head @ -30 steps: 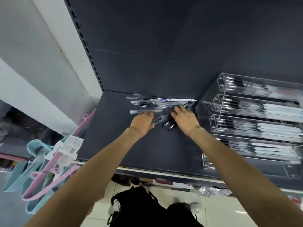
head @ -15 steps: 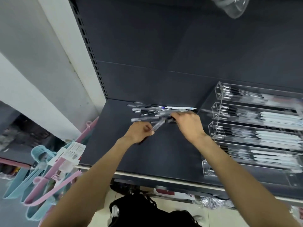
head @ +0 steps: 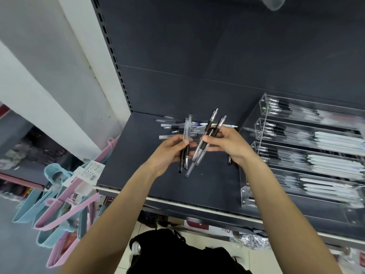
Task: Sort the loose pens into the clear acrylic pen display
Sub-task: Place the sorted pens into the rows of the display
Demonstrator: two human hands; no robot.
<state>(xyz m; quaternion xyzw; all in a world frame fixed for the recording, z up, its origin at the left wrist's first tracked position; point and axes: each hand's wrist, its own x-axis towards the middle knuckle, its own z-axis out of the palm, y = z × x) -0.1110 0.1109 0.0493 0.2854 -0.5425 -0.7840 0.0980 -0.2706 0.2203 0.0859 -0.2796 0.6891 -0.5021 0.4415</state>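
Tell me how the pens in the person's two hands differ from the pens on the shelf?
The held pens stand nearly upright, lifted off the shelf; the loose pens lie flat on it. The held pens are split between the left hand and right hand; the loose pens form one pile. Both look clear-and-black.

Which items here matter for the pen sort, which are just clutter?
Job:
left hand gripping a few pens
right hand gripping more pens
loose pens on the shelf
clear acrylic pen display, partly filled

Clutter:
pink and blue hangers
black bag on the floor
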